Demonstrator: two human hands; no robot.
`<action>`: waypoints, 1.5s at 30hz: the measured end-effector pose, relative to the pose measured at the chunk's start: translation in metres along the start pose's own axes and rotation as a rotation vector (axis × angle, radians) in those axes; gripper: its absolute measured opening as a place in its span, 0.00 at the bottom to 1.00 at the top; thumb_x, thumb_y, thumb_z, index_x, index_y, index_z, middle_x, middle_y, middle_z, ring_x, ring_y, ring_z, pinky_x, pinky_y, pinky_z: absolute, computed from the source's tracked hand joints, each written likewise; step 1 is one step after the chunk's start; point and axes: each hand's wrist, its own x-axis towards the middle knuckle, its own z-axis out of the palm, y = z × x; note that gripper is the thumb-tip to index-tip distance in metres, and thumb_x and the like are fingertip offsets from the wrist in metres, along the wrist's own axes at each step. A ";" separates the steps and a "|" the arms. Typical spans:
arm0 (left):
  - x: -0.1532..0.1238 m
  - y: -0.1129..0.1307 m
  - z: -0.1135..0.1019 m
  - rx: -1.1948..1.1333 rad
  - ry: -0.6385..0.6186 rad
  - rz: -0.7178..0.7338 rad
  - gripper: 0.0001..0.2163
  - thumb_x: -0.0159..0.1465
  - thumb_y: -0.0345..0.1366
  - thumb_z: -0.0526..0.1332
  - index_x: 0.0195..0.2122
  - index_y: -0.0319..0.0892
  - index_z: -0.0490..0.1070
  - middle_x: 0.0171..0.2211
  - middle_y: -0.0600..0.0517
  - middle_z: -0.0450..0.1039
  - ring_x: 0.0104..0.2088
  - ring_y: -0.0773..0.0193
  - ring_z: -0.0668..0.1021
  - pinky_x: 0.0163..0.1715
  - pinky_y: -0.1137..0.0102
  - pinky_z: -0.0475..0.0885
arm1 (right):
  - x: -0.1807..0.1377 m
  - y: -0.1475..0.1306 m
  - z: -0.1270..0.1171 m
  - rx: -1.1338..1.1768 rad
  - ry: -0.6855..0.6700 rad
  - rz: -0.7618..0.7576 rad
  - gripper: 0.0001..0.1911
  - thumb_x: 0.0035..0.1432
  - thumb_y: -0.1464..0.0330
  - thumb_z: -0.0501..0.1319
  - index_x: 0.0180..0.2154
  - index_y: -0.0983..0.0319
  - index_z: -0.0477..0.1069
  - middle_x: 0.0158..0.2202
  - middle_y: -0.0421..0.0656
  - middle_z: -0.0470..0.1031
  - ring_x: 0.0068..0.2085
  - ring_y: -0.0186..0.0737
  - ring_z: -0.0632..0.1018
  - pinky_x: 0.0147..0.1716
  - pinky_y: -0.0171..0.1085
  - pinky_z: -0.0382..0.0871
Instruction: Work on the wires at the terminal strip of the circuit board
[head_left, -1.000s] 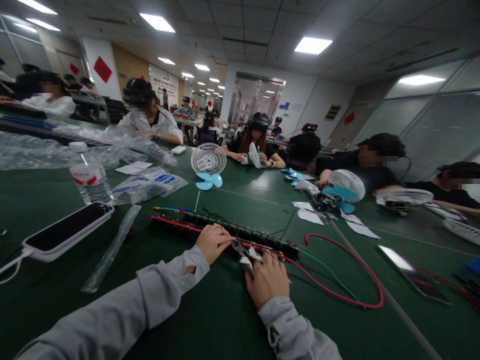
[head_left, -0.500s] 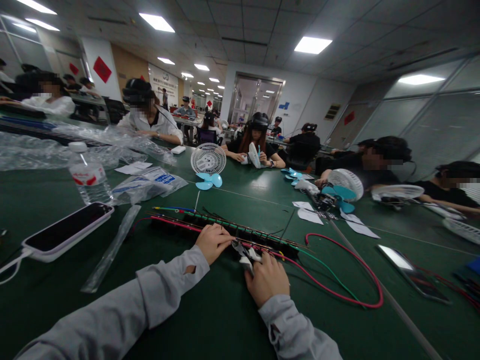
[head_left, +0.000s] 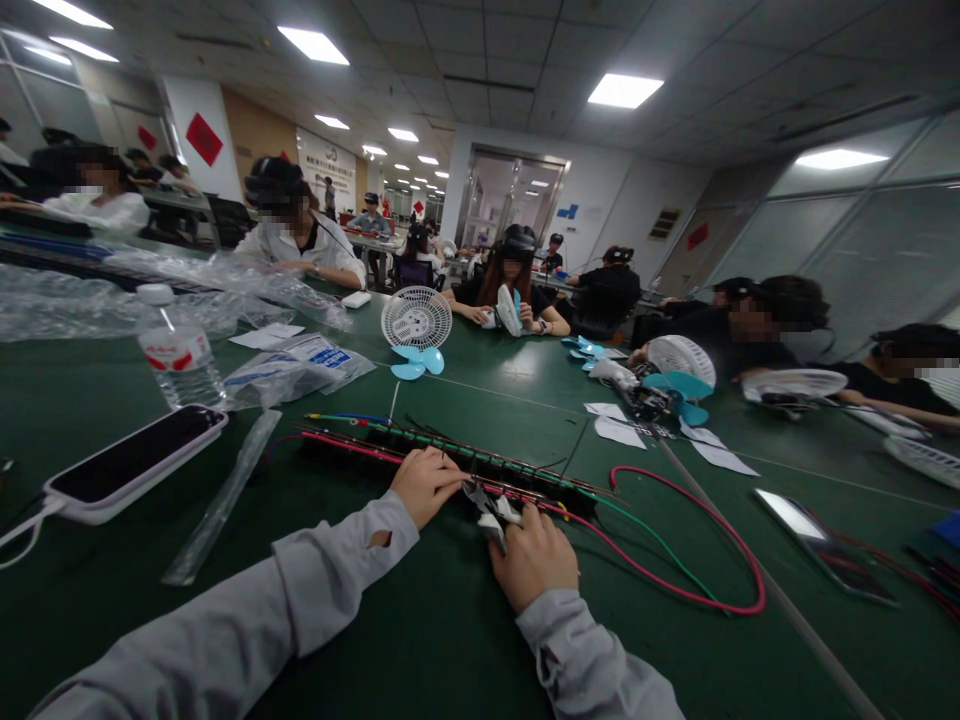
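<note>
Grasping white-handled pliers (head_left: 492,526) in the right hand (head_left: 536,560), at its 10 o'clock. Touching the wire bundle (head_left: 469,455), at 12 o'clock from both hands, with the left hand (head_left: 426,487); cannot tell whether pinching. Red cable (head_left: 763,590) at 3 o'clock.

Around the wire bundle (head_left: 484,462), open desk (head_left: 435,650) lies at 6 o'clock, flanked by the left hand (head_left: 426,488) at 7 and right hand (head_left: 538,562) at 5. A red cable (head_left: 739,612) loops across 3 to 4; a plastic strip (head_left: 221,500) and phone (head_left: 139,460) block 9, a blue fan blade (head_left: 409,371) 11. Room runs free toward 1.
</note>
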 end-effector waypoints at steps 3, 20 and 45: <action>0.000 -0.001 0.001 -0.007 0.002 -0.001 0.09 0.62 0.37 0.54 0.39 0.50 0.72 0.35 0.54 0.73 0.37 0.65 0.68 0.35 0.67 0.57 | -0.001 0.000 0.004 -0.001 0.040 -0.010 0.12 0.49 0.62 0.56 0.29 0.61 0.73 0.44 0.48 0.67 0.41 0.45 0.68 0.38 0.40 0.59; -0.001 -0.002 0.003 -0.005 0.017 0.002 0.09 0.61 0.36 0.54 0.39 0.51 0.72 0.35 0.56 0.72 0.37 0.65 0.68 0.35 0.67 0.57 | -0.003 0.000 0.006 0.026 0.034 -0.019 0.11 0.51 0.63 0.54 0.26 0.60 0.73 0.37 0.45 0.68 0.36 0.39 0.68 0.34 0.37 0.58; -0.001 0.000 0.001 0.014 0.019 -0.001 0.09 0.61 0.37 0.54 0.39 0.51 0.72 0.34 0.55 0.72 0.37 0.65 0.68 0.34 0.67 0.57 | -0.004 -0.001 0.002 0.014 0.019 -0.018 0.13 0.52 0.63 0.52 0.25 0.59 0.73 0.35 0.45 0.68 0.35 0.39 0.69 0.30 0.35 0.58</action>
